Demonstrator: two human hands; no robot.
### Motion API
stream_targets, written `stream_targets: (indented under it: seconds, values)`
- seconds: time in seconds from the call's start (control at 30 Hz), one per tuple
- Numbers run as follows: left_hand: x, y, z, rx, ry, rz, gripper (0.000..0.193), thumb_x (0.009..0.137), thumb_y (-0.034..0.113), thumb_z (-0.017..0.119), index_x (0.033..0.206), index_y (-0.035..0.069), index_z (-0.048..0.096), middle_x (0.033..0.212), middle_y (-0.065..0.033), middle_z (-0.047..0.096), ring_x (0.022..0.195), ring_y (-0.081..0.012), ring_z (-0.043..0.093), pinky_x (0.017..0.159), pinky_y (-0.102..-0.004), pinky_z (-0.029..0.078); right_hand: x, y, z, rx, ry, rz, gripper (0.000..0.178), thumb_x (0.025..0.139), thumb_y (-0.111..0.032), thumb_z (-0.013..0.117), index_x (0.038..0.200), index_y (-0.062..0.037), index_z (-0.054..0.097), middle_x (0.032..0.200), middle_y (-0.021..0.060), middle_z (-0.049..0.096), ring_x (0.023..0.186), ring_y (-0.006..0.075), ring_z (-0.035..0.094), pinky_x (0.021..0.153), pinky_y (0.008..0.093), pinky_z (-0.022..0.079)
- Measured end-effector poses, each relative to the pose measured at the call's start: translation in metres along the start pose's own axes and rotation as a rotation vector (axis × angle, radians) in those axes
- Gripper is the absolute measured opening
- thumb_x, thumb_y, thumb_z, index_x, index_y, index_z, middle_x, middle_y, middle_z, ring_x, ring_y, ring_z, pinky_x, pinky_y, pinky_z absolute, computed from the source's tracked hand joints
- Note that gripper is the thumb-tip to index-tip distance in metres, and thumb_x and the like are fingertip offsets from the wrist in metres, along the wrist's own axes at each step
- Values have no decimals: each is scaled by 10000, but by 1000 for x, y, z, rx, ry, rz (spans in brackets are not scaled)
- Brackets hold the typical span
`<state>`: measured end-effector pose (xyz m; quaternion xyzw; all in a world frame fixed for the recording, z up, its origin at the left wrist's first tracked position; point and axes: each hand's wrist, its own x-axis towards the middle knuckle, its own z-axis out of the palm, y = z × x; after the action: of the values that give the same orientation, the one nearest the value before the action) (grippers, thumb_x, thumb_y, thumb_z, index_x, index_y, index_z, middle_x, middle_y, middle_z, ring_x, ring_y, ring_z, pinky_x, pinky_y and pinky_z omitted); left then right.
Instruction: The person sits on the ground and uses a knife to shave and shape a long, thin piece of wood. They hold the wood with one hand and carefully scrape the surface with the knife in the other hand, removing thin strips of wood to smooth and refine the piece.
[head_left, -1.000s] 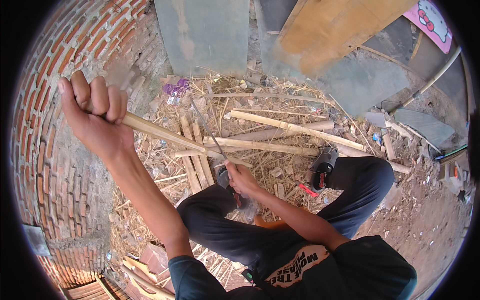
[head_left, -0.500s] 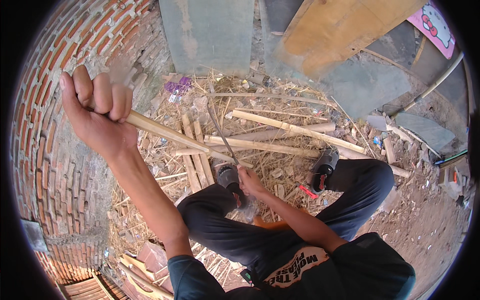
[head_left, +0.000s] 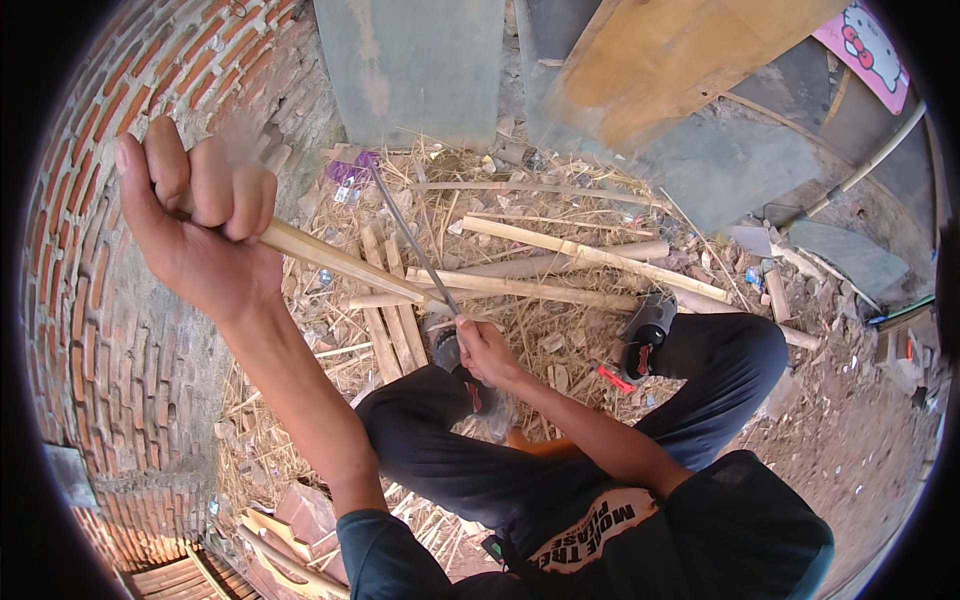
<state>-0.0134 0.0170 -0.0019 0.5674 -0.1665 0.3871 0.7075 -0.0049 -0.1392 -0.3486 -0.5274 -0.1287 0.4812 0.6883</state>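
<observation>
Raised at the left, my left hand (head_left: pixel 200 215) is closed around the upper end of a pale bamboo strip (head_left: pixel 335 264). The strip slants down to the right, its lower part close to my right hand (head_left: pixel 485 352). That hand is wrapped round the handle end of a long, thin-bladed knife (head_left: pixel 408 235); my fingers hide the handle. The dark blade points away and to the left, crossing near the strip's lower end. Whether it touches the strip, I cannot tell. Below the hands are my bent legs and dark shoes (head_left: pixel 650 332).
Split bamboo pieces (head_left: pixel 600 260) and shavings litter the ground between and beyond my feet. A red object (head_left: pixel 615 380) lies by my right shoe. A brick wall (head_left: pixel 110 300) rises at the left. Grey sheets (head_left: pixel 415 70) and a tan board (head_left: pixel 690 60) lean at the back.
My right hand has moved slightly up and left with the knife. The blade's tip has swung left, toward the purple wrapper. My left hand has risen slightly, still gripping the bamboo strip.
</observation>
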Motion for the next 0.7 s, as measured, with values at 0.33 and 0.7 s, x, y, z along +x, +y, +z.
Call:
stream_targets:
  seconds: [0.33, 0.7]
  values:
    - [6, -4, -4, 11, -3, 21, 473, 1161, 392, 363, 731, 205, 298, 531, 71, 242, 421, -57, 160, 379, -243, 150, 13, 73, -48, -84, 231, 222, 575, 1065, -584, 480, 787, -81, 494, 609, 23, 482, 447, 130, 453, 409, 322, 346]
    - [4, -2, -3, -27, -87, 25, 463, 1171, 362, 340, 742, 189, 323, 526, 56, 252, 399, -60, 178, 379, -236, 187, 14, 103, -35, -147, 328, 41, 584, 1089, -520, 459, 724, -65, 484, 559, 36, 471, 405, 147, 444, 395, 334, 364]
